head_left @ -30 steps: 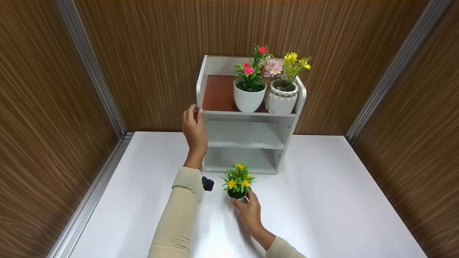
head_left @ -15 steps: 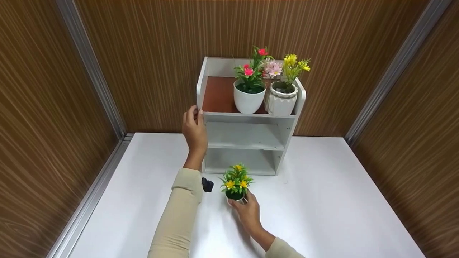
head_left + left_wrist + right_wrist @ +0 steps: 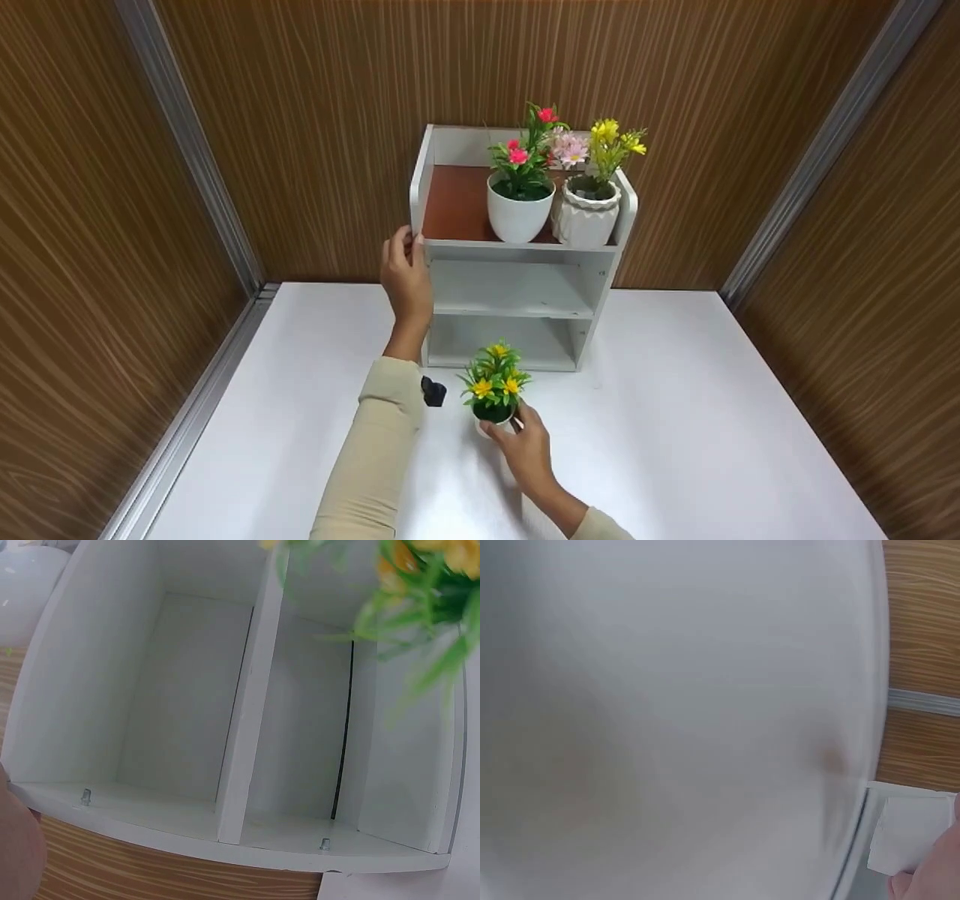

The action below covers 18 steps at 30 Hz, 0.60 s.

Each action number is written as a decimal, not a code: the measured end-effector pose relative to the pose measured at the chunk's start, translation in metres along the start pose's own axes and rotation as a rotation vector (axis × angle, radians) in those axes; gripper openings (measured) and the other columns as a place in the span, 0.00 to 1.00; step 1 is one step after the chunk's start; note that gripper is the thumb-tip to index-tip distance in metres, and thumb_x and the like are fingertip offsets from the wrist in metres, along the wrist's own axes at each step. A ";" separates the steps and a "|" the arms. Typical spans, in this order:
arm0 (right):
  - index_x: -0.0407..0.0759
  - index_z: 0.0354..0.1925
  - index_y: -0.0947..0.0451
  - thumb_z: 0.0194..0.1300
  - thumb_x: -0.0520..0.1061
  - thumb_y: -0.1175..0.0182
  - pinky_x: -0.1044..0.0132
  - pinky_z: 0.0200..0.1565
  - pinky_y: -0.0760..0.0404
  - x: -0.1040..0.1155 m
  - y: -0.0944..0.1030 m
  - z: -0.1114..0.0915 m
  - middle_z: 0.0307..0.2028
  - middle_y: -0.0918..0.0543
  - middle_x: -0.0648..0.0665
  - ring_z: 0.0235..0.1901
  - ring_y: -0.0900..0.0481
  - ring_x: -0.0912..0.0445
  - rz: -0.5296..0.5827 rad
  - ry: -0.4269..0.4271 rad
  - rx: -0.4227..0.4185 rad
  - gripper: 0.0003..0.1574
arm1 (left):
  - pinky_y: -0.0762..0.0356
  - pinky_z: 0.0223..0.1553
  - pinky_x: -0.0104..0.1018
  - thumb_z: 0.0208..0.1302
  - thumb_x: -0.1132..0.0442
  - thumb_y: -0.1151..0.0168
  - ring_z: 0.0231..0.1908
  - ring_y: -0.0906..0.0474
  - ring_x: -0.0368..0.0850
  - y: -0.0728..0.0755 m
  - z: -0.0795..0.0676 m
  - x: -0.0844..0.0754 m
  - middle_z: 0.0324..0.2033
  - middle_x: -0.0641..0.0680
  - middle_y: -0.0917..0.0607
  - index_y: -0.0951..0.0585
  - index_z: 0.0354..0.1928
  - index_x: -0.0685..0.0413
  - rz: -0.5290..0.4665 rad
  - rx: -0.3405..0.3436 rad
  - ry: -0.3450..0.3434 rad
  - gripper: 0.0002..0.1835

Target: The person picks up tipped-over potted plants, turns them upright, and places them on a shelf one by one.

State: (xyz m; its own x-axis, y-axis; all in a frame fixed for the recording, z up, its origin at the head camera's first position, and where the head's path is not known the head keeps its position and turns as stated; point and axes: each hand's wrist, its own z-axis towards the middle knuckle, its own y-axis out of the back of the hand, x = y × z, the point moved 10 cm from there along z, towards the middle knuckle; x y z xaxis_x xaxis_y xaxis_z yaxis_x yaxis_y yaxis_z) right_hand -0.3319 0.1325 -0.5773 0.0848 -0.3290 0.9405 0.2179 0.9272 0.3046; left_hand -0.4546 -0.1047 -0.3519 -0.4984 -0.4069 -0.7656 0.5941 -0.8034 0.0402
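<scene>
My right hand (image 3: 525,454) grips a small white flowerpot (image 3: 484,427) from its right side, thumb at the front. Green leaves and yellow flowers (image 3: 495,379) rise from this pot, just in front of the shelf's base. My left hand (image 3: 406,277) holds the front edge of the left side panel of a white shelf unit (image 3: 517,315), at the height of its top board. In the left wrist view the shelf's compartments (image 3: 187,690) show bare, with yellow flowers (image 3: 442,577) hanging into the upper right. A blurred white surface fills most of the right wrist view.
On the shelf's brown top board (image 3: 454,206) stand a white pot of red flowers (image 3: 520,214) and a ridged whitish pot of yellow and pink flowers (image 3: 589,225). The white table (image 3: 697,420) is enclosed by wood-grain walls (image 3: 315,135). A black object (image 3: 433,391) shows beside my left cuff.
My right hand and the small flowerpot have shifted slightly left and up relative to the shelf. The left hand keeps its place on the panel. The head view has tilted a little.
</scene>
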 end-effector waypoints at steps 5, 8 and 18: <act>0.42 0.68 0.29 0.56 0.51 0.23 0.53 0.64 0.25 0.023 0.008 -0.001 0.60 0.24 0.39 0.64 0.25 0.42 0.034 0.049 0.023 0.45 | 0.19 0.50 0.40 0.77 0.57 0.45 0.49 0.20 0.47 0.000 0.001 0.000 0.47 0.57 0.19 0.21 0.58 0.59 0.003 -0.010 0.000 0.16; 0.42 0.67 0.29 0.56 0.52 0.24 0.52 0.64 0.25 0.040 0.014 -0.001 0.60 0.24 0.39 0.64 0.25 0.43 0.057 0.093 0.028 0.45 | 0.19 0.51 0.39 0.77 0.57 0.45 0.50 0.21 0.47 0.001 0.002 0.000 0.48 0.57 0.19 0.22 0.59 0.59 -0.011 -0.016 -0.004 0.17; 0.47 0.67 0.28 0.56 0.53 0.24 0.50 0.63 0.24 0.107 0.032 0.003 0.61 0.24 0.44 0.66 0.26 0.48 0.085 0.257 0.030 0.44 | 0.18 0.52 0.37 0.77 0.57 0.45 0.50 0.21 0.46 0.000 -0.002 0.001 0.48 0.56 0.19 0.22 0.59 0.58 0.002 -0.005 0.001 0.17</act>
State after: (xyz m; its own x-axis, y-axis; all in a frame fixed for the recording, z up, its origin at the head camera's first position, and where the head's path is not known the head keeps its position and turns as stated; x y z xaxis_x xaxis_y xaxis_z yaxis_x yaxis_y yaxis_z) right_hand -0.3187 0.1279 -0.4666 0.3466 -0.2807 0.8950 0.1713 0.9571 0.2339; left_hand -0.4542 -0.1045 -0.3541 -0.4960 -0.4082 -0.7664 0.5988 -0.8000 0.0386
